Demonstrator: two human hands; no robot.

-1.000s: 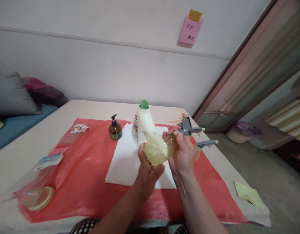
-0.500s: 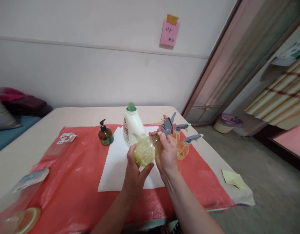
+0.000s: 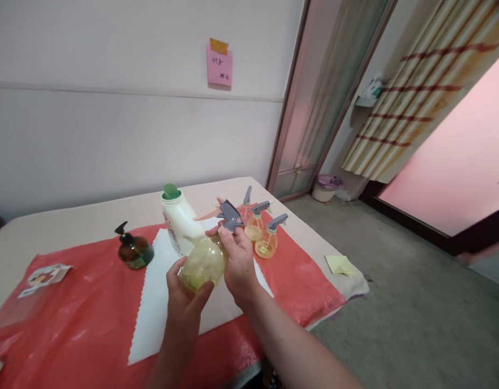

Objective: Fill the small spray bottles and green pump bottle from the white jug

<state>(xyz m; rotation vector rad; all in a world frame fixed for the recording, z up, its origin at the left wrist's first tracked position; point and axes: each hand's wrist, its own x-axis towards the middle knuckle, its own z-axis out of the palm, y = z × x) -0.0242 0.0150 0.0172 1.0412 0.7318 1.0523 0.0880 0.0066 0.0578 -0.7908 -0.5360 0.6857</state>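
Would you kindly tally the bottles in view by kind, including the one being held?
Held spray bottle: 1
Standing spray bottles: 3
Brown pump bottle: 1
Large white bottle: 1
Total: 6

Head-high view, forward and down

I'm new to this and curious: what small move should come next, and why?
Probably tip the yellow bottle upright: it leans, with the left hand at its base and the right hand near its neck, while the other spray bottles stand upright.
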